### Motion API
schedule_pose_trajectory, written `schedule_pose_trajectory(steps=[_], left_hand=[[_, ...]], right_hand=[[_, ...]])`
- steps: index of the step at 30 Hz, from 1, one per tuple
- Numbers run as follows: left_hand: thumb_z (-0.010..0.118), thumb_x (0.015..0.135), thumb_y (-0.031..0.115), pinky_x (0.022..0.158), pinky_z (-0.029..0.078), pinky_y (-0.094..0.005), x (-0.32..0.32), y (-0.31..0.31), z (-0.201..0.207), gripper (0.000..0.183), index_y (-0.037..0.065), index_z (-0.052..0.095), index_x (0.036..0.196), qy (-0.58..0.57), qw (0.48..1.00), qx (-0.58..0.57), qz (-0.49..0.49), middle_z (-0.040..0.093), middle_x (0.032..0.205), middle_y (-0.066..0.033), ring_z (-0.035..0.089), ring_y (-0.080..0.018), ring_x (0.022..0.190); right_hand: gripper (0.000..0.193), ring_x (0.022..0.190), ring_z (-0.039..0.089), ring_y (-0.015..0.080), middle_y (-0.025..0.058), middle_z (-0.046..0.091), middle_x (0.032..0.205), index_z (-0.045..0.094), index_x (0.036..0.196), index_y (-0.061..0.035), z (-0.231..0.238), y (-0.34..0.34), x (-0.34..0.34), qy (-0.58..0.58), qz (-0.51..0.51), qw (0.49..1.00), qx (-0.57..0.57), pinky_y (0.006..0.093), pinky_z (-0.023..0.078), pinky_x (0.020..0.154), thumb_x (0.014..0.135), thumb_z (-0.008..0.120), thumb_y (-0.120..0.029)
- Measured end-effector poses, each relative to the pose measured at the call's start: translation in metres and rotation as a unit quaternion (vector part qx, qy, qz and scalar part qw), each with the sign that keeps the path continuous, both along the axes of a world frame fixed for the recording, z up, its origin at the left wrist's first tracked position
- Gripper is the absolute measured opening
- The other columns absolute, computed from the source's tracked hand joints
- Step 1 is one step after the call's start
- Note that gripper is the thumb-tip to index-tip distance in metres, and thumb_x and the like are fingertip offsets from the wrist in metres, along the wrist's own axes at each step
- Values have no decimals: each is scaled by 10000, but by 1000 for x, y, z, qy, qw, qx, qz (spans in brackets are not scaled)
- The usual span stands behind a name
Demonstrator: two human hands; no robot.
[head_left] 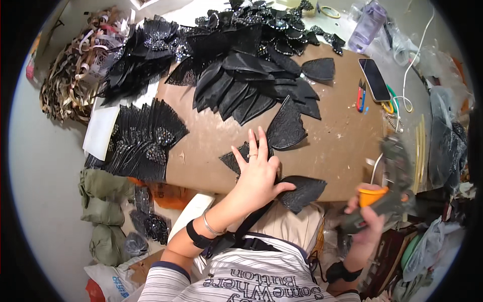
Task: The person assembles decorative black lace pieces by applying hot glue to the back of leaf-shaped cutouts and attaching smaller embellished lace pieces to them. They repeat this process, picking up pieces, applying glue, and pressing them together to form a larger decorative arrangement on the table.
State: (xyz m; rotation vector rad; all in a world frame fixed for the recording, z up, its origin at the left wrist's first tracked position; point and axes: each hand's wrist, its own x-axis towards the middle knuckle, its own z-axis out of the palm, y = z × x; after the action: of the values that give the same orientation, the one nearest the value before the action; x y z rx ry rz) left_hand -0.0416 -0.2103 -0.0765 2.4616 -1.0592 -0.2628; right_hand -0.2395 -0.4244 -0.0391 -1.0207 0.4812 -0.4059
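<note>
My left hand (257,173) lies flat, fingers spread, on a black lace fabric piece (302,192) at the near edge of the brown work board (332,136). More of the same black lace shows under my fingertips. My right hand (370,214) grips a glue gun (395,173) with an orange trigger, held off the board's right edge and blurred. Another black lace petal (286,128) lies just beyond my left fingers.
A heap of black lace petals (251,80) and beaded black bows (146,136) covers the far and left board. A phone (374,79), small snips (360,94), a clear bottle (368,26) and a tape roll (330,11) lie at the far right. Tangled ribbon (70,70) sits far left.
</note>
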Motion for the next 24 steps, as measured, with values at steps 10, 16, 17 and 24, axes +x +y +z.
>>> schedule_pose_trajectory(steps=[10,16,17,24], left_hand=[[767,814,289,1144,198,-492,-26,15,8,328,83,603,1010,-69,994,-78,33,514,1447,-137,435,-298,1384],[638,939,326,1103,305,-533,9,30,7,390,69,598,1230,-83,993,-4,79,593,1368,-112,493,-314,1337],[604,970,281,1083,348,-559,18,31,7,301,60,616,1175,-65,995,-30,64,570,1399,-132,457,-359,1364],[597,900,52,1065,420,-478,72,3,-4,181,8,599,1075,1,990,-110,-88,551,1395,-219,448,-475,1332]], right_hand=[[548,1100,622,251,130,571,1235,520,1274,53,-5,72,64,123,0,992,4,413,559,949,757,697,82],[579,1034,658,280,155,599,1214,531,1263,67,14,28,61,160,31,985,-48,423,579,902,722,734,40],[591,1008,667,284,159,605,1200,537,1260,62,19,17,57,165,37,984,-53,427,587,885,709,748,32],[671,1080,646,304,175,602,1233,502,1336,31,17,-12,50,144,5,983,-111,441,580,915,716,753,85]])
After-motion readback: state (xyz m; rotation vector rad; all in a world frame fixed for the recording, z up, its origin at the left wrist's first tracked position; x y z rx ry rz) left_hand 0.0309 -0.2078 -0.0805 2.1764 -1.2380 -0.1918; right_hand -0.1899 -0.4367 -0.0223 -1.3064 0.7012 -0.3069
